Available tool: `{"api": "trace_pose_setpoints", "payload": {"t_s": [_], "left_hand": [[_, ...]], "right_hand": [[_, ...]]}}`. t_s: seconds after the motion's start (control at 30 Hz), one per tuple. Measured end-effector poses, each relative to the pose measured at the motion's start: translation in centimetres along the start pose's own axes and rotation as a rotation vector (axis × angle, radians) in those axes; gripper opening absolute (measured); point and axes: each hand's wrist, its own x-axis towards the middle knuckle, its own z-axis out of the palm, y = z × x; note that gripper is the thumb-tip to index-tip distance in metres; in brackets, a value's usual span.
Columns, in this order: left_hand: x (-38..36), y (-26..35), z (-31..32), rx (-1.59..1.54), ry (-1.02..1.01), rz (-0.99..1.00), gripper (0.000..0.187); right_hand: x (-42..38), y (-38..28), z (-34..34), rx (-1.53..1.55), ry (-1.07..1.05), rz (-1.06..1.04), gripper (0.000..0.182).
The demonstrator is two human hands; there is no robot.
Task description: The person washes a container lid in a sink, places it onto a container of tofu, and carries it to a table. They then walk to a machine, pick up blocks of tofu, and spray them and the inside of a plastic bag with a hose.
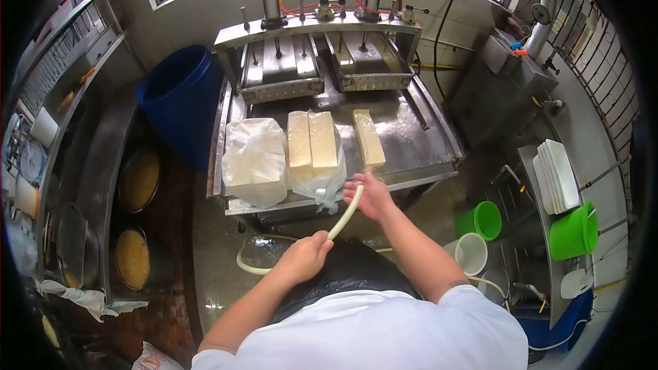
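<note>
My left hand (306,258) is closed around a pale hose (346,218), its free end pointing up and away from me. Beside that end is my right hand (372,196), palm up and fingers apart; whether it touches the hose is hard to tell. Just beyond it, a narrow pale-yellow block (369,138) lies on the metal table (411,144). Two larger pale-yellow blocks (312,140) stand side by side in a clear plastic bag. To their left sits a white plastic bag (254,157) with something block-shaped inside.
A press with two metal trays (373,81) spans the table's back. On the left are a blue barrel (175,89) and pots of yellowish grains (133,258). At right stand a green bucket (480,220), a white bucket (471,253) and stacked white trays (555,175). The hose trails along the wet floor.
</note>
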Motion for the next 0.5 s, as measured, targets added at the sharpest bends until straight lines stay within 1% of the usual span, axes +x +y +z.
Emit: {"api": "trace_pose_setpoints", "payload": {"t_s": [0.07,0.1,0.13,0.2,0.23,0.27,0.33,0.37,0.4,0.47,0.5], "left_hand": [[1.5,0.5,-0.3,0.066,0.097,-0.092,0.026],[2.2,0.8,-0.4,0.056,0.127,-0.122,0.026],[3.1,1.1,-0.3,0.055,0.132,-0.12,0.026],[4.5,1.4,0.1,0.12,0.18,-0.195,0.025],[5.4,0.9,0.8,0.147,0.226,-0.16,0.024],[6.1,1.5,1.1,0.146,0.232,-0.164,0.024],[7.7,2.8,1.5,0.298,0.291,-0.239,0.025],[8.6,2.3,1.9,0.372,0.315,-0.246,0.025],[9.4,2.1,2.2,0.368,0.319,-0.255,0.025],[11.0,1.4,2.4,0.398,0.387,-0.218,0.027],[11.6,1.2,2.4,0.386,0.405,-0.194,0.029]], "right_hand": [[3.7,0.1,0.5,-0.009,-0.073,-0.057,0.035],[2.7,-0.8,2.0,-0.11,-0.079,-0.066,0.03],[2.0,-1.4,3.4,-0.126,-0.082,-0.074,0.03],[4.1,-2.3,3.5,-0.18,-0.043,-0.091,0.037],[4.8,-3.3,3.3,-0.238,-0.023,-0.132,0.043],[5.6,-4.5,3.1,-0.242,-0.029,-0.13,0.043],[7.3,-6.7,2.7,-0.365,-0.109,-0.133,0.044],[8.5,-7.5,2.4,-0.421,-0.139,-0.181,0.043],[9.9,-9.0,1.7,-0.426,-0.144,-0.173,0.043],[13.7,-13.7,0.0,-0.802,-0.273,-0.219,0.037],[16.5,-16.7,-0.8,-0.993,-0.181,-0.369,0.036]]}}
